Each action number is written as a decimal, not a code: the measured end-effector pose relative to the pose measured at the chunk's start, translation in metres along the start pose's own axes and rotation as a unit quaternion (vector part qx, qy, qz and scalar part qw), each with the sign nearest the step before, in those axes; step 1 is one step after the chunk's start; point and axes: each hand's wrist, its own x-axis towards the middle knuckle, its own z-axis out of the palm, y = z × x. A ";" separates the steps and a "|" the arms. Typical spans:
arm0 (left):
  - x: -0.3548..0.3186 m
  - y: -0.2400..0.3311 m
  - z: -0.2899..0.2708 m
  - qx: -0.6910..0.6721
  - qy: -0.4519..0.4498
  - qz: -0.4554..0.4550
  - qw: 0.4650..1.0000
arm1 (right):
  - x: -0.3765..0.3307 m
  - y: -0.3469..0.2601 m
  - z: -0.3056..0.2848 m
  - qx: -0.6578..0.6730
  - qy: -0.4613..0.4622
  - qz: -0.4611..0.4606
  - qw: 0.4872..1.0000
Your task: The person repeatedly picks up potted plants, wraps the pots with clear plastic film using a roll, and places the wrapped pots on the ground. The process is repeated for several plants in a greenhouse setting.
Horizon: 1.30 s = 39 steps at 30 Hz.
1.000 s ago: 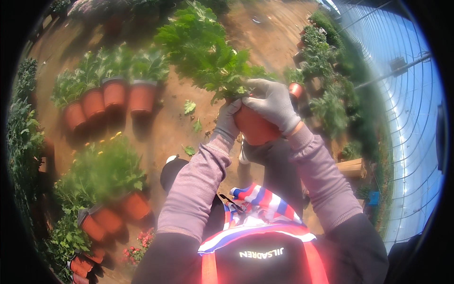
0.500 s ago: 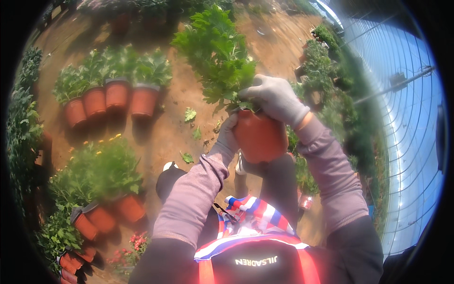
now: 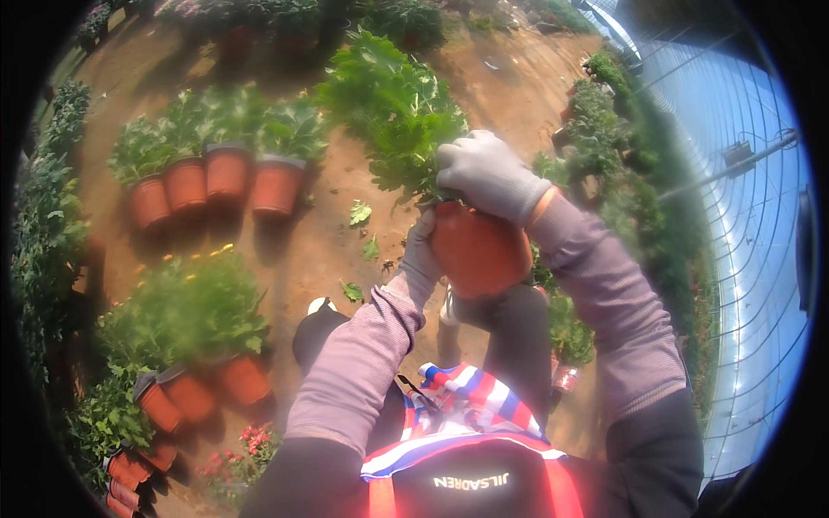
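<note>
A leafy green potted plant [image 3: 393,112] tilts away from me, its reddish-brown plastic pot [image 3: 480,255] turned with the side toward my lap. My gloved left hand [image 3: 423,249] grips the pot at the left, near its rim, with part of the fingers hidden by it. Above the rim, my gloved right hand [image 3: 490,175] is curled closed at the base of the plant, against the lowest leaves. What exactly its fingertips pinch is hidden. A few loose green leaves [image 3: 360,212] lie on the soil just left of the pot.
At the left stand a row of potted plants [image 3: 276,186] and a cluster of tilted pots with yellow-budded plants [image 3: 181,302]. Red flowers [image 3: 255,439] are at the lower left. More greenery [image 3: 596,129] lines the right side, beside a translucent greenhouse wall [image 3: 743,259].
My right hand has curled tighter and turned at the plant's base. The left hand keeps its hold on the pot. The whole view has shifted slightly.
</note>
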 end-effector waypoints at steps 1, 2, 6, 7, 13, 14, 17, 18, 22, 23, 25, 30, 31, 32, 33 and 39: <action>-0.001 0.002 -0.001 0.002 -0.009 0.005 1.000 | 0.001 0.001 -0.004 -0.006 -0.015 0.015 1.000; -0.001 0.003 -0.002 0.004 -0.017 0.010 1.000 | 0.001 0.003 -0.007 0.007 -0.025 0.004 1.000; -0.003 0.014 -0.006 -0.185 -0.028 -0.040 0.982 | -0.027 0.012 -0.018 0.319 0.310 0.271 0.853; -0.002 0.016 -0.007 -0.166 -0.029 -0.034 0.985 | -0.040 0.013 -0.020 0.194 0.266 0.235 0.915; -0.004 0.019 -0.017 0.023 0.017 0.046 0.999 | -0.076 -0.006 0.003 0.651 0.067 0.310 0.689; -0.006 0.020 -0.018 0.064 0.041 0.054 0.996 | -0.074 -0.009 0.007 0.606 0.073 0.289 0.737; -0.014 0.026 -0.013 0.110 0.077 0.035 0.990 | -0.067 -0.018 0.015 0.691 0.132 0.295 0.646; -0.014 0.030 -0.010 0.058 0.037 0.001 0.998 | -0.065 -0.020 0.017 0.620 0.113 0.332 0.702; -0.020 0.040 0.012 0.232 0.067 0.009 0.970 | -0.062 -0.024 0.019 0.424 0.081 0.316 0.845; -0.020 0.042 0.018 0.258 0.089 0.004 0.962 | -0.061 -0.025 0.019 0.401 0.067 0.292 0.866; -0.018 0.043 0.029 0.217 0.143 -0.037 0.965 | -0.057 -0.026 0.020 0.384 0.046 0.276 0.880; -0.020 0.052 0.034 0.133 0.094 0.038 0.986 | -0.046 -0.021 0.035 0.522 0.078 0.329 0.783; -0.016 0.059 0.030 0.003 0.131 -0.005 0.991 | -0.047 -0.016 0.043 0.567 0.096 0.286 0.767; -0.016 0.068 0.025 0.165 0.139 0.038 0.976 | -0.049 -0.012 0.053 0.606 0.131 0.230 0.750; -0.011 0.077 0.021 0.127 0.103 0.067 0.984 | -0.054 -0.008 0.066 0.738 0.174 0.239 0.606; -0.015 0.159 -0.004 0.010 -0.028 0.127 0.991 | -0.091 -0.059 0.202 0.736 0.277 0.540 0.300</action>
